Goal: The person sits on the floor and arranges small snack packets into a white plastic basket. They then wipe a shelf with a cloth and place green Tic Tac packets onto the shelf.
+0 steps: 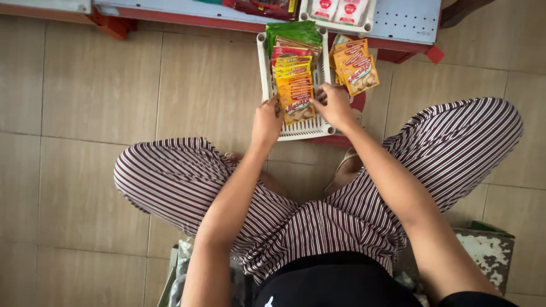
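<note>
While I sat low over the tiled floor [85, 85] with my knees spread wide in striped trousers [170, 176], both my hands were down in the white plastic basket [301, 129] right in front of me. My left hand [267, 120] pressed against the left side of the row of yellow sachets [296, 85], fingers curled round the front packet's edge, so it was closed on that stack rather than lying flat. My right hand [334, 105] came in from the other side, fingers bent and pinching the right edge of the same front sachets, thumb tucked out of sight, so how tight that grip was I could not tell. The yellow sachets stood in a neat file down the middle of the basket, overlapping one behind the next, and behind them sat some red-topped packets [291, 51] and a bunch of green packets [293, 31] at the far end. Just beside the basket, on its right, a second fan of yellow sachets [355, 68] lay loose outside the rim, leaning on something red beneath. Farther up, another white tray [336, 25] held pink and white pouches [336, 8], resting on a pale shelf with red edging [398, 23]. Down by my right knee a worn, paint-flecked box corner [489, 250] showed.
</note>
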